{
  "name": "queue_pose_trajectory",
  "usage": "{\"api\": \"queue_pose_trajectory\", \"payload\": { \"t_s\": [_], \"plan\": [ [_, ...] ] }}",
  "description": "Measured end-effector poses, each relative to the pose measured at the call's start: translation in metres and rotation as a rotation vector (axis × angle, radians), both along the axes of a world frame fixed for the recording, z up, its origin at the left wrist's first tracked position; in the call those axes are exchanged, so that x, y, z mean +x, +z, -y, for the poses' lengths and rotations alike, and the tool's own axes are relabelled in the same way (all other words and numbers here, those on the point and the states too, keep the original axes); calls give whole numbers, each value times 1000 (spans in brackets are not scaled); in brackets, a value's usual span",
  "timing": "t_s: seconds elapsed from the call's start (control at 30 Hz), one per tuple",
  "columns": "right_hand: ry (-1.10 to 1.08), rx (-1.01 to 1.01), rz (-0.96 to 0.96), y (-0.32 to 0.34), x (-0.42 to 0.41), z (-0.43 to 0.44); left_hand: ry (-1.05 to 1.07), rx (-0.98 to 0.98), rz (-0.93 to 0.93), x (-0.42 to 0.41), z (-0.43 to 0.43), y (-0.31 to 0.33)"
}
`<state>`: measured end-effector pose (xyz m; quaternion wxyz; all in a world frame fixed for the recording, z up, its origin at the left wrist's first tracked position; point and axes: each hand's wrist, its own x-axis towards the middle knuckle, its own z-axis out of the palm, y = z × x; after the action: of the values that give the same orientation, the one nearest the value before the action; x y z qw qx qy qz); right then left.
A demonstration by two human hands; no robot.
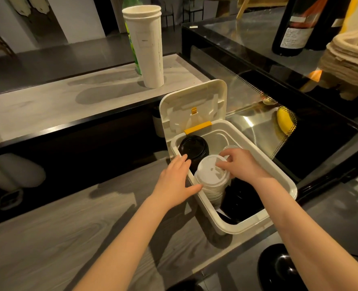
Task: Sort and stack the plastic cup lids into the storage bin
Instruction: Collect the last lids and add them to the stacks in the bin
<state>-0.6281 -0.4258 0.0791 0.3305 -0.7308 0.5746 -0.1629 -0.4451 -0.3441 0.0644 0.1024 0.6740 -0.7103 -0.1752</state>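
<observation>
Right hand on white lids in bin

A person's left hand rests flat on the near-left rim of a white storage bin, fingers straight, while the right hand curls its fingertips onto the top of a stack of white lids standing inside. A stack of black lids sits behind it, with more black lids on the bin's floor to the right. The bin's hinged cover stands open. Nested paper cups and a green bottle stand on the raised ledge beyond the grey wood-grain desk; a banana lies at right.
</observation>
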Motion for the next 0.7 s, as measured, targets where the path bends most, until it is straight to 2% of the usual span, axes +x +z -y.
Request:
{"api": "queue_pose_trajectory", "payload": {
  "t_s": [0.13,0.23,0.33,0.47,0.7],
  "plan": [
    [57,-71,-224,-6,13,-2,3,50,4,1,-1,-7],
    [25,-203,-308,-7,14,-9,-4,59,7,2,0,-7],
    [14,-306,-269,-6,8,-18,-17,63,17,3,1,-7],
    [120,-278,-205,3,20,-27,13,17,59,15,-6,1],
    [479,-419,-245,17,104,-53,315,73,151,96,-67,15]
  ]
}}
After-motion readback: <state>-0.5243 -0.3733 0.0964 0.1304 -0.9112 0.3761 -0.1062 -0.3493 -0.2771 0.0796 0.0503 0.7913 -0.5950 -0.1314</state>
